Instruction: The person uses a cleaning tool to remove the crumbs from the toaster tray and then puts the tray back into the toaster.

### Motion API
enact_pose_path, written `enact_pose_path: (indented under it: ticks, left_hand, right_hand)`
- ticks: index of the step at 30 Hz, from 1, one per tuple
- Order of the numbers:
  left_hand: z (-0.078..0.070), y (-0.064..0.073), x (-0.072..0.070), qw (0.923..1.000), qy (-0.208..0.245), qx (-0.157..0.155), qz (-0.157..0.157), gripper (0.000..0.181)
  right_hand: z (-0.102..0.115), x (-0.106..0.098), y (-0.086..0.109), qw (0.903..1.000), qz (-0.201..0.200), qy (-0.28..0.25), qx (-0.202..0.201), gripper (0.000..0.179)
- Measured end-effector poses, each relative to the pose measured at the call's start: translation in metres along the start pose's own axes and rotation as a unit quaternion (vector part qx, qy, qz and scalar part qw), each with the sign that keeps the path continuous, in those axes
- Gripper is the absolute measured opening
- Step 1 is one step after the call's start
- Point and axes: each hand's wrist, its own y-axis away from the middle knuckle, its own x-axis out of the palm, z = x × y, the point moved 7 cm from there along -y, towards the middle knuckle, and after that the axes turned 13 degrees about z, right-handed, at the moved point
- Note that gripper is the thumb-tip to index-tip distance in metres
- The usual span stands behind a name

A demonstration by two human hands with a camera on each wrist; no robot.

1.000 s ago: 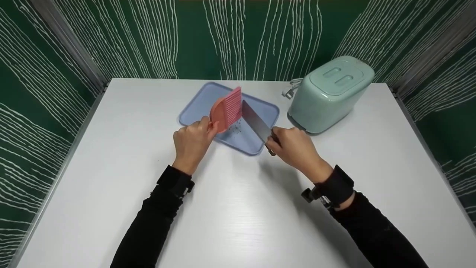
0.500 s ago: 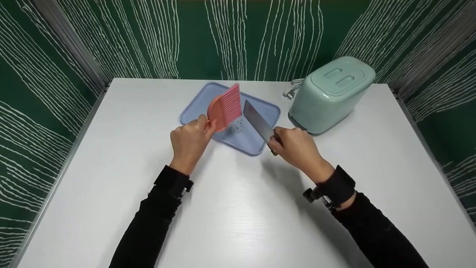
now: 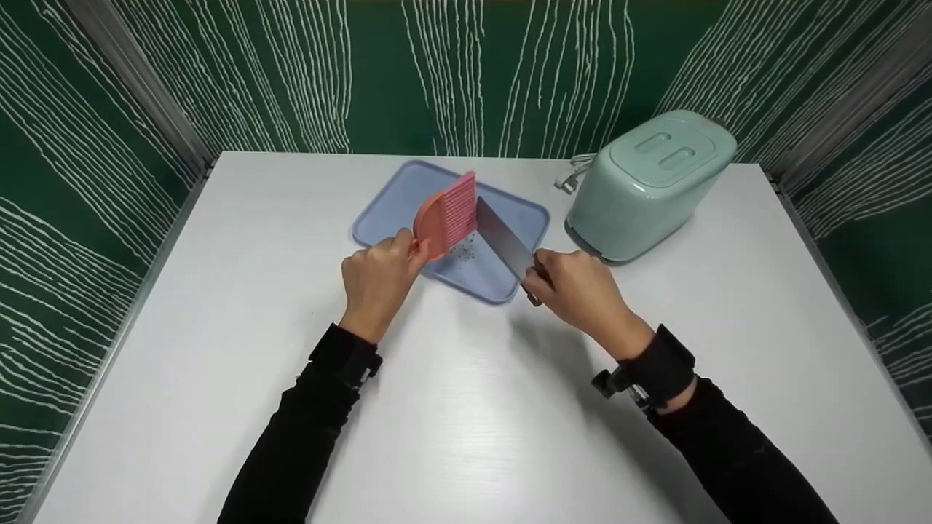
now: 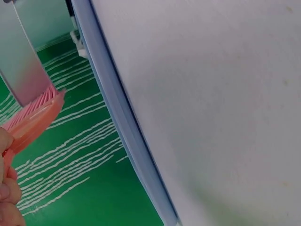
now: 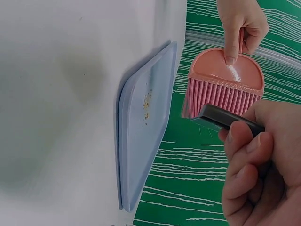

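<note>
My left hand grips the handle of a small coral-pink brush, whose ridged pink bristles point right. The bristle tips meet the broad metal blade of a kitchen knife. My right hand grips the knife's dark handle, and the blade slants up and left. Both tools are over a blue tray lying on the white table. Small dark crumbs are scattered on the tray below them. In the left wrist view, the blade overlaps the bristles.
A mint-green toaster stands at the back right of the table, just right of the tray. Its white plug and cord lie beside it. Green walls with white streaks enclose the back and sides.
Half a second ago the brush swung slightly up and left; now it is back right and lower, against the blade. The knife has barely shifted. Tray and crumbs look the same.
</note>
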Motion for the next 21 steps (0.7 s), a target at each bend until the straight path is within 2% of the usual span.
enact_pose_path:
  ticks: [11,21]
  left_hand:
    - [0.0012,0.0006,0.0028,0.9999,-0.015,0.008,0.0,0.029]
    - [0.0079,-0.0009,-0.0045,0.9999,-0.004,-0.01,-0.008,0.032]
  right_hand:
    - [-0.0008,0.0003,-0.0005,1.0,0.008,-0.002,0.003,0.028]
    - [-0.0052,0.0003,-0.0009,0.9998,0.012,-0.001,0.013,0.029]
